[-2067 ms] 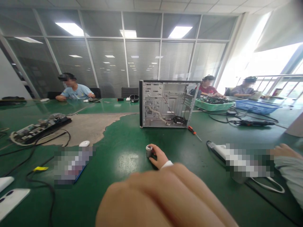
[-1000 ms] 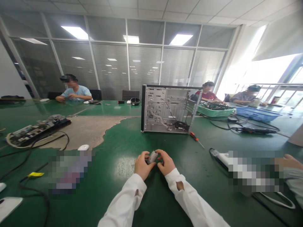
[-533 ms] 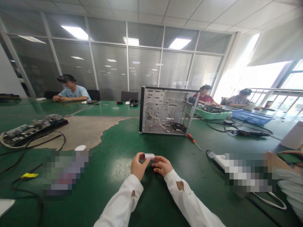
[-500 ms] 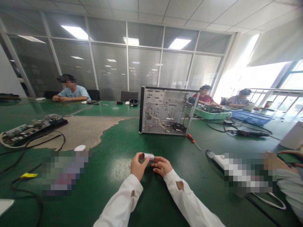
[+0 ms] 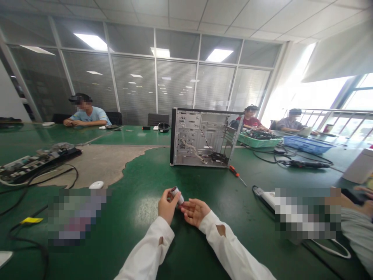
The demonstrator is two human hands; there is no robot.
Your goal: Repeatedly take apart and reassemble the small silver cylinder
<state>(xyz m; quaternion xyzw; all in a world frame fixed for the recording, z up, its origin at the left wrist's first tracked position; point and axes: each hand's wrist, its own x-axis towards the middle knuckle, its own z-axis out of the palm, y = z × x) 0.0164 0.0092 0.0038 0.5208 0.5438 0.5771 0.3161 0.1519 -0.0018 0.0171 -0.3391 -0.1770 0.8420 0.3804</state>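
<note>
Small pale cylinder [image 5: 178, 197], tilted, reddish-brown end up and to the left. It sits in the left grip [image 5: 167, 209], clamped between thumb and fingers, over the green table [image 5: 145, 179]. Right grip [image 5: 196, 212] just beside: palm turned up, fingers loosely curled, clamped on nothing. Its fingertips lie by the cylinder's lower end; whether they touch, I cannot tell. White sleeves [image 5: 233, 245] on both arms.

Beyond both grips, a computer case [image 5: 186, 124] stands upright, side panel off, cables inside. Orange-handled screwdriver [image 5: 234, 171] lies at the case's near right corner, ahead and right of the right grip. Farther right of that grip, a white power strip [image 5: 266, 197], partly blurred out; a co-worker's grey sleeve [image 5: 355, 229] past it. Left of the left grip, a white oval object [image 5: 96, 185]. Far ahead and right, a green basket [image 5: 260, 143] and a blue basket [image 5: 309, 146].
</note>
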